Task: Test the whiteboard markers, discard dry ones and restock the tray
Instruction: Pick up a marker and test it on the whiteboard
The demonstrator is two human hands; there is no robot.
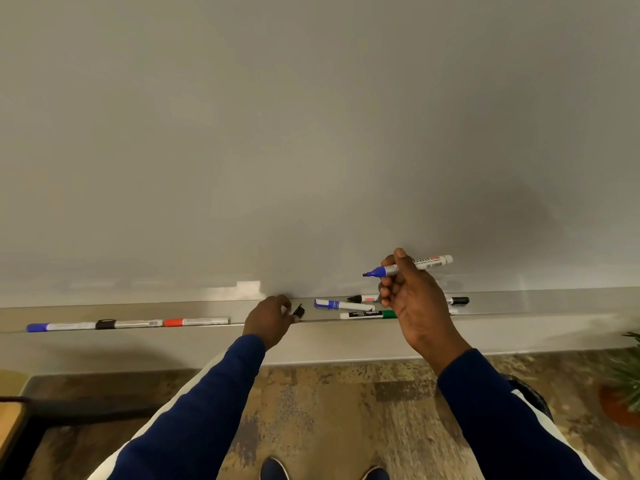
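Observation:
My right hand (pixel 412 299) grips an uncapped blue-tipped marker (pixel 429 263), tip pointing left, close to the blank whiteboard (pixel 311 133). My left hand (pixel 272 320) is at the tray (pixel 242 308) and pinches a small black cap (pixel 298 310). On the tray's left lie three capped markers in a row: blue (pixel 59 327), black (pixel 131 323), red (pixel 195 321). Between and behind my hands lie a blue-banded marker (pixel 341 304), a green marker (pixel 367 314), an uncapped black-tipped marker (pixel 363 298) and a black-capped one (pixel 457 300), partly hidden by my right hand.
Below the tray are a pale ledge (pixel 346 344) and a mottled brown floor (pixel 329 410). A potted plant (pixel 623 386) stands at the right edge, and a dark-framed wooden piece (pixel 14 420) at the lower left. My shoes (pixel 273 469) show at the bottom.

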